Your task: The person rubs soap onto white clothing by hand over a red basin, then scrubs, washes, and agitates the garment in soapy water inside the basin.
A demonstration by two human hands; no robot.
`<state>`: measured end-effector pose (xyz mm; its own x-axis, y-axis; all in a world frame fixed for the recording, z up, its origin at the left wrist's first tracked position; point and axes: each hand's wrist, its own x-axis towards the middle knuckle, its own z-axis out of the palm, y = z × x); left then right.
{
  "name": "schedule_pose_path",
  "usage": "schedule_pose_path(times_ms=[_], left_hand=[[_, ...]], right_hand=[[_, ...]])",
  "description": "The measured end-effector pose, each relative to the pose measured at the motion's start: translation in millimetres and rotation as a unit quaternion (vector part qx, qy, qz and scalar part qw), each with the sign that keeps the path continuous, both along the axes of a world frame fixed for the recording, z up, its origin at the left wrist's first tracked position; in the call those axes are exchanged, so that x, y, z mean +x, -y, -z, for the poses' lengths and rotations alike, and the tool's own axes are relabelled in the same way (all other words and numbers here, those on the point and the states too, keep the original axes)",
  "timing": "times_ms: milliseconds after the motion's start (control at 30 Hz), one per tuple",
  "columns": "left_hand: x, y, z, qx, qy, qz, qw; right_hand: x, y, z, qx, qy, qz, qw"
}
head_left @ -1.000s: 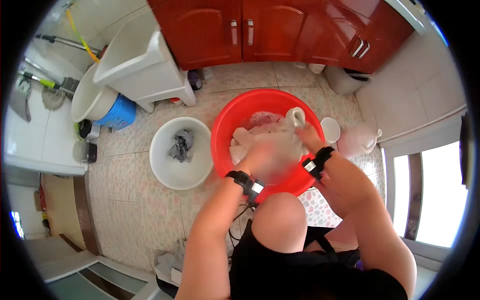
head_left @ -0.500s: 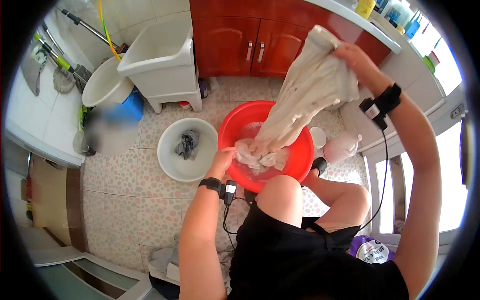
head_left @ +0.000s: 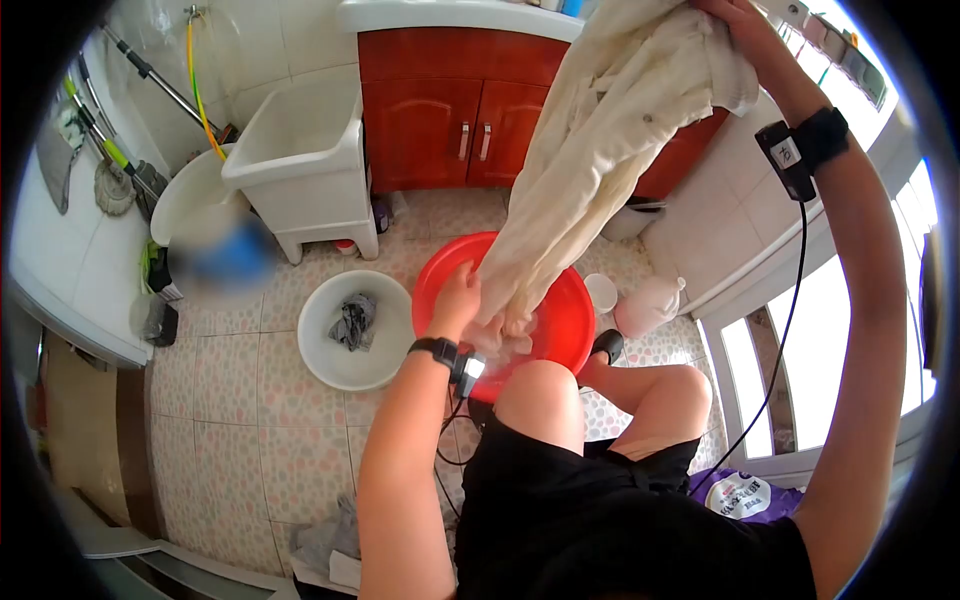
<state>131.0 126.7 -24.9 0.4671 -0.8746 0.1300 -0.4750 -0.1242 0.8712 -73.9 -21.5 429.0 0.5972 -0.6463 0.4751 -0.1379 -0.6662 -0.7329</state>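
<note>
A wet cream garment that looks like trousers (head_left: 600, 130) hangs at a slant over the red basin (head_left: 567, 340). My right hand (head_left: 735, 20) is raised at the upper right and closed on the garment's top end, partly cut by the frame edge. Its lower end dips into the basin, by some pale cloth and cloudy water. My left hand (head_left: 458, 300) is over the basin's left rim, beside the garment's lower left edge. Its fingers look curled, but whether they grip the fabric cannot be made out.
A white basin (head_left: 315, 345) holding a dark grey cloth (head_left: 353, 322) stands left of the red one. Behind are a white sink (head_left: 305, 190) and red cabinets (head_left: 420, 120). A pink jug (head_left: 650, 307) and a white cup (head_left: 600, 292) stand at right.
My right hand has lifted the garment higher and rightward, pulling more of it out of the basin. My left hand stays near the rim, now turned more upward. The view has shifted.
</note>
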Motion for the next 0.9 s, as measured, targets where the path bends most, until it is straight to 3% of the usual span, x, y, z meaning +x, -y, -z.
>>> schedule_pose_path(times_ms=[133,200,233,300,433,500,600,667,767,800,900], left_hand=[[7,52,-28,-0.094,0.086,-0.040,0.991],[9,71,-44,-0.153,-0.106,0.065,0.980],[9,81,-49,-0.154,-0.107,0.063,0.980],[10,99,-54,-0.064,-0.026,0.217,0.974],[-3,115,-34,0.062,-0.064,0.245,0.965],[-6,110,-26,0.010,-0.061,-0.013,0.998],[18,97,-40,-0.041,-0.018,-0.057,0.997],[37,96,-51,-0.106,0.164,-0.108,0.975],[50,93,-88,-0.083,0.151,-0.097,0.980],[52,94,-101,-0.099,0.080,-0.074,0.989],[59,105,-125,-0.177,0.163,-0.123,0.963]], right_hand=[[-3,-15,19,-0.055,-0.010,-0.021,0.998],[-22,23,22,-0.065,-0.045,-0.017,0.997],[-21,20,26,-0.066,-0.046,-0.019,0.997],[-21,14,38,-0.046,-0.053,-0.041,0.997],[-42,43,53,-0.034,-0.094,-0.014,0.995],[-56,53,66,-0.021,-0.096,-0.014,0.995],[-78,70,89,0.008,-0.075,0.005,0.997],[-89,77,99,-0.052,-0.101,0.044,0.993],[-101,78,101,-0.047,-0.098,0.068,0.992],[-106,79,100,-0.044,-0.093,0.071,0.992],[-127,104,86,-0.038,-0.011,0.081,0.996]])
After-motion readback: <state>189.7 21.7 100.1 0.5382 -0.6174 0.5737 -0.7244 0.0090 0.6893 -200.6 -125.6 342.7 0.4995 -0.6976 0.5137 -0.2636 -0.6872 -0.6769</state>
